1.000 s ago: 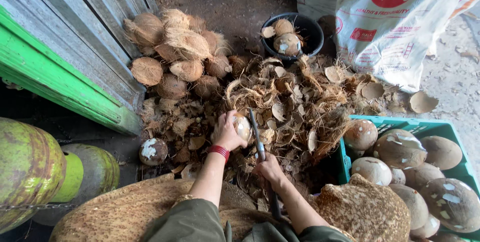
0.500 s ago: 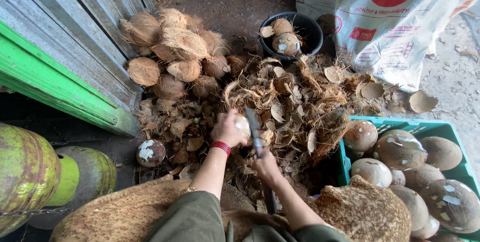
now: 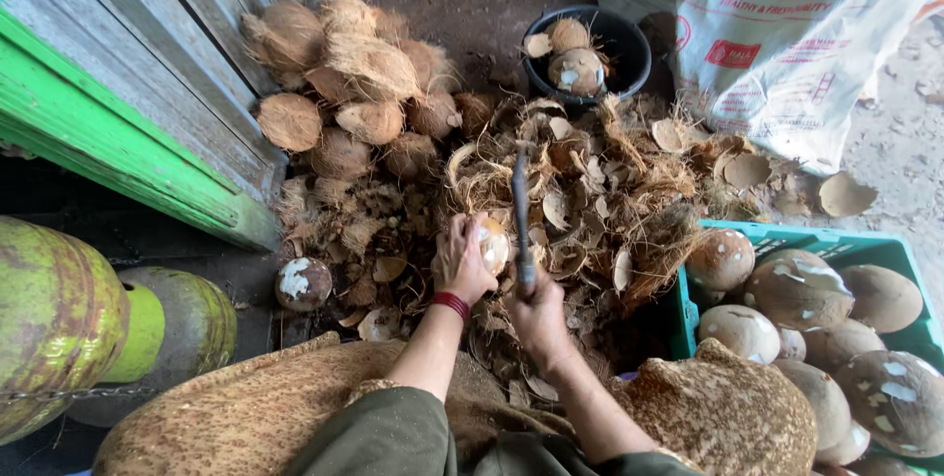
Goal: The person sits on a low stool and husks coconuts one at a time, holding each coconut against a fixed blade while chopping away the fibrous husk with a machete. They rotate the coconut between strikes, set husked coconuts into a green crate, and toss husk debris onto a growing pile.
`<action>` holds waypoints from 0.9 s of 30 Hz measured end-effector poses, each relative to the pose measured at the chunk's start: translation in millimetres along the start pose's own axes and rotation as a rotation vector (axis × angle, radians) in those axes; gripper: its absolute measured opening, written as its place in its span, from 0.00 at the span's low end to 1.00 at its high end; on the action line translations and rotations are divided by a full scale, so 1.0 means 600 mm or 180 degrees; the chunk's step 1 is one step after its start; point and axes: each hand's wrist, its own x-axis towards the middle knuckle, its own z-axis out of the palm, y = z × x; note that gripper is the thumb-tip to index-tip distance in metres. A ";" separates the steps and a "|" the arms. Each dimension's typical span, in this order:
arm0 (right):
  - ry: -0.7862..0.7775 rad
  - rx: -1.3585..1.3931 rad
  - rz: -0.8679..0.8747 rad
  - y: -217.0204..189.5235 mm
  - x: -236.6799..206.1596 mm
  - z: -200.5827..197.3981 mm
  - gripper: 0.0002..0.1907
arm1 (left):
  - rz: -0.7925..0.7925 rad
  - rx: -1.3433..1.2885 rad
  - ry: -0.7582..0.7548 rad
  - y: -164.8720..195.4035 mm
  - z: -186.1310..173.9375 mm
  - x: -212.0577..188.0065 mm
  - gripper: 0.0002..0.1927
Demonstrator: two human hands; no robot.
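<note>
Left hand: the left hand (image 3: 462,262) is curled around a partly peeled coconut (image 3: 492,243), fingers wrapped over its near side, holding it above the heap of husk; a red band sits on the wrist.
Right hand: the right hand (image 3: 534,311) is clenched on the handle of a long knife (image 3: 520,212), whose dark blade points away from the person, just right of the coconut.
Coconut: pale where the shell is shaved, touching the left palm, close beside the blade; whether blade and shell touch cannot be told.
Husk heap: brown husk scraps (image 3: 610,201) cover the ground around both hands.
Unpeeled pile: hairy brown coconuts (image 3: 354,83) lie stacked against the grey plank wall at the upper left.
Bucket: a black bucket (image 3: 629,48) beyond the heap holds two or three coconuts.
Crate: a green crate (image 3: 787,236) at the right holds peeled, pale-patched coconuts.
Sack: a white printed sack (image 3: 787,53) stands behind the crate.
Loose one: a single part-shaved coconut (image 3: 303,283) lies on the ground left of the left hand.
</note>
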 end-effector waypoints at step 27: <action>-0.0482 0.0797 0.1143 0.009 -0.016 0.029 0.11 | 0.0794 0.0550 0.0673 -0.019 0.004 -0.017 0.51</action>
